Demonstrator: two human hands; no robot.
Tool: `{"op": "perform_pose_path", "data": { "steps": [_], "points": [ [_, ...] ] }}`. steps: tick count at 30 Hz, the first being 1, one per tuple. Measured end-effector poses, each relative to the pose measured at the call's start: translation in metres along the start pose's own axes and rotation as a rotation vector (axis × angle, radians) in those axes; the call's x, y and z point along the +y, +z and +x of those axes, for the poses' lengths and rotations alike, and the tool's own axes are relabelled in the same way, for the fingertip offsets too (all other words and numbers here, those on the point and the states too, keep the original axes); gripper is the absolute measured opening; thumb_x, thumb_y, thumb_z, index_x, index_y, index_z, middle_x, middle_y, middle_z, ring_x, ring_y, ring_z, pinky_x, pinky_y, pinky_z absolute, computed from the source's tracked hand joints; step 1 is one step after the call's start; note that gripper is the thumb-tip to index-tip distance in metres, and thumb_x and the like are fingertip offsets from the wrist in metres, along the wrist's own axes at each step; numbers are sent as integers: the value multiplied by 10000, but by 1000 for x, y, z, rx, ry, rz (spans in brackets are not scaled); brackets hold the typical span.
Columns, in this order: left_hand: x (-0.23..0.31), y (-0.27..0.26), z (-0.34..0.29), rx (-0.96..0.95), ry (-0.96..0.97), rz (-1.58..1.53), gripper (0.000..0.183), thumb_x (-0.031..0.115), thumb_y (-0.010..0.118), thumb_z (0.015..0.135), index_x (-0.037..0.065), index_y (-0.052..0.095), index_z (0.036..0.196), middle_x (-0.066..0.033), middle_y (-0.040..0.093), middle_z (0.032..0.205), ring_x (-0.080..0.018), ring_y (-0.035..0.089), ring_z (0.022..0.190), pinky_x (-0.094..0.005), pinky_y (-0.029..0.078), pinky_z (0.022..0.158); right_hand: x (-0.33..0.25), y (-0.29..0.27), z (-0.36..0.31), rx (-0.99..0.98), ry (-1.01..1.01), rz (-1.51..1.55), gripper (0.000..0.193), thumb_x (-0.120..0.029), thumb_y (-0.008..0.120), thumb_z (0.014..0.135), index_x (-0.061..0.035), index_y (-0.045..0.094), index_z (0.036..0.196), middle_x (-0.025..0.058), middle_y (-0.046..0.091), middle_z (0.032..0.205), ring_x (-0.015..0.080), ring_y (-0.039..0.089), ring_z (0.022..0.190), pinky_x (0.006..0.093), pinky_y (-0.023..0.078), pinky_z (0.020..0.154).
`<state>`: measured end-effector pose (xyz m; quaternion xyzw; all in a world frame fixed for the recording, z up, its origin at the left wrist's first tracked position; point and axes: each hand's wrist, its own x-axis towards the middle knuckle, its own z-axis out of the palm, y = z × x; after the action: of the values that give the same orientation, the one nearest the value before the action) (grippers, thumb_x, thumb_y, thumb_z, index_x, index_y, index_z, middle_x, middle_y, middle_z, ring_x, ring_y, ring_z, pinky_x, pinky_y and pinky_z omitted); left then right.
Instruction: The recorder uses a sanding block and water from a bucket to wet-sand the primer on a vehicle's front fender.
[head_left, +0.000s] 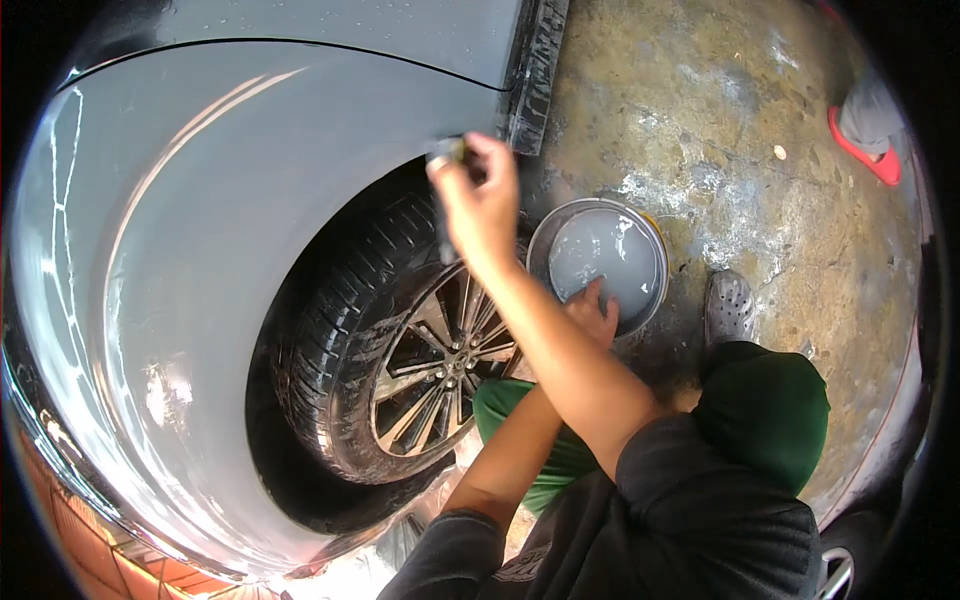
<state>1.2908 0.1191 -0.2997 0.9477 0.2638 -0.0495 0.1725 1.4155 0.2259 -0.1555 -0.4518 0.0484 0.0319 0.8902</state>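
My right arm crosses over my left. My right hand (pixel 485 200) is raised at the top of the wheel arch, its fingers closed around a small, dark, motion-blurred thing (pixel 446 152), perhaps a sponge or brush. A dark strip of it seems to hang down in front of the tyre (pixel 345 300). Lower, my left hand (pixel 594 314) is curled over the near rim of a round bucket (pixel 661 240) of cloudy grey water; its fingertips are over the inside. The grey car's fender (pixel 220 200) is wet and shiny around the muddy wheel (pixel 440 370).
A dark textured sill strip (pixel 540 80) runs along the car's side. The wet, stained concrete floor (pixel 680 100) spreads to the right. My grey clog (pixel 730 305) stands beside the bucket. Another person's foot in a red shoe (pixel 865 150) is at the far right.
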Motion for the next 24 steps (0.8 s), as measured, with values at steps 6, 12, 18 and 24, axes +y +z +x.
{"op": "perform_pose_path", "data": {
  "steps": [6,12,18,24],
  "points": [
    [4,-7,-1,-182,-134,84,431,326,616,929,93,627,1292,-193,739,1071,-403,718,930,-503,565,834,-12,7,-19,6,-55,-63,440,-172,771,830,37,566,1159,187,599,1138,312,582,1100,429,457,980],
    [-2,4,-5,-71,5,7,425,351,593,936,98,643,1274,-198,740,1041,-401,721,910,-506,570,815,-71,12,-57,-259,-489,16,546,-89,800,767,7,537,1237,194,576,1257,370,576,1121,459,429,1011],
    [13,-11,-2,-93,-71,26,433,344,592,941,83,641,1283,-203,740,1022,-399,724,904,-504,567,817,-45,-7,-10,-112,-113,-109,513,-139,806,802,19,534,1208,192,577,1196,345,555,1142,426,450,1008],
    [15,-9,-5,-36,-41,95,448,343,603,928,65,641,1277,-228,735,979,-401,725,853,-503,571,798,-43,3,6,-85,5,-115,482,-178,802,817,51,563,1167,209,590,1151,324,580,1079,425,460,966]
  ]
}}
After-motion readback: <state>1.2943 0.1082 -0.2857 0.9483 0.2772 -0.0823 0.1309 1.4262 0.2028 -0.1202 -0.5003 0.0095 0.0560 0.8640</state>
